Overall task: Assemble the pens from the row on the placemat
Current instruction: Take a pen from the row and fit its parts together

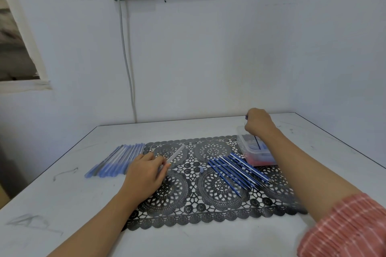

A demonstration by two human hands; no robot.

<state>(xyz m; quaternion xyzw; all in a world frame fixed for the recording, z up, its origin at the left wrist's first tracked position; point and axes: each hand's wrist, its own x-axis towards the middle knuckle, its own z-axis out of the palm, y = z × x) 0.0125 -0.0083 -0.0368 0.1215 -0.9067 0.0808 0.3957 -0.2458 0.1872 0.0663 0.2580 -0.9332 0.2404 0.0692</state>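
The clear box holds blurred blue and red parts; above it the right hand, fingers curled, pinches a thin refill. The left hand grips a clear barrel.

black lace-pattern placemat, blue refills

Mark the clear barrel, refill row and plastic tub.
clear barrel [176,153]: head view, mid-length of the tube.
refill row [238,171]: head view, middle of the row.
plastic tub [261,161]: head view, near wall.
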